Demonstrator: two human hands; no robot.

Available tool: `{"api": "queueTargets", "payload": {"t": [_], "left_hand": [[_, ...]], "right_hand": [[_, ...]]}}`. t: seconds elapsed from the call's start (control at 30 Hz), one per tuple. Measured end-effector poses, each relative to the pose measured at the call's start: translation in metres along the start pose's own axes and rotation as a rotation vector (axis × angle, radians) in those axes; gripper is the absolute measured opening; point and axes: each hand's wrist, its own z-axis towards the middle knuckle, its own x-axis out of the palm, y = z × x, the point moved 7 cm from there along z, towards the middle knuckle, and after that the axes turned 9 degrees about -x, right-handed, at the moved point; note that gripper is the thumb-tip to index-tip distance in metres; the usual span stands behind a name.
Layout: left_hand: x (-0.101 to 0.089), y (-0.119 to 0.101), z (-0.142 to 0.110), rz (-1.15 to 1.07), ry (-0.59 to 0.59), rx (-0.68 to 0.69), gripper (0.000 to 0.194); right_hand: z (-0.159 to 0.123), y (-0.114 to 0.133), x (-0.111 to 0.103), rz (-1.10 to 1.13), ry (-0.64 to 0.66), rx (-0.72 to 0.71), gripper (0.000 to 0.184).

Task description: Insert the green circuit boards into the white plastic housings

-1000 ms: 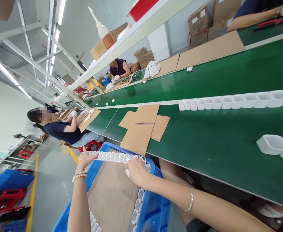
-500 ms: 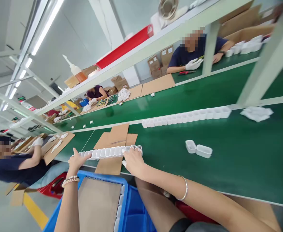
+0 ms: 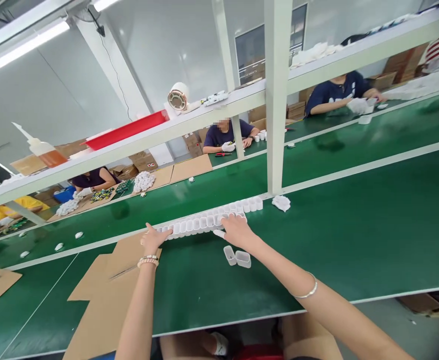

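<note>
A straight row of small white plastic cups (image 3: 195,225) lies across the green belt (image 3: 354,240), clamped end to end between my hands. My left hand (image 3: 152,240) presses its left end with the thumb up and fingers extended. My right hand (image 3: 235,231) curls over its right end, fingers on the last cups. Just behind it, touching or nearly touching, is a second row of the same cups (image 3: 244,205). Two loose white cups (image 3: 237,257) stand on the belt just below my right wrist.
Flattened cardboard (image 3: 107,285) covers the belt at my left. A crumpled white cloth (image 3: 281,202) lies beside a white upright post (image 3: 275,100) that carries a shelf with a red tray (image 3: 125,131). Several people work across the belt at the far side.
Both hands lifted the row of cups out of the blue crate and carried it forward over the belt to beside the far row. The crate has dropped out of view.
</note>
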Motion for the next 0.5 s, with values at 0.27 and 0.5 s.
{"api": "queueTargets", "payload": {"t": [0.27, 0.5], "left_hand": [[0.034, -0.062, -0.040, -0.001, 0.039, 0.015, 0.123], [0.049, -0.076, -0.053, 0.043, 0.003, -0.015, 0.120]], "right_hand": [[-0.017, -0.074, 0.014, -0.042, 0.111, 0.032, 0.032], [-0.010, -0.105, 0.029, -0.113, 0.110, -0.031, 0.029]]}}
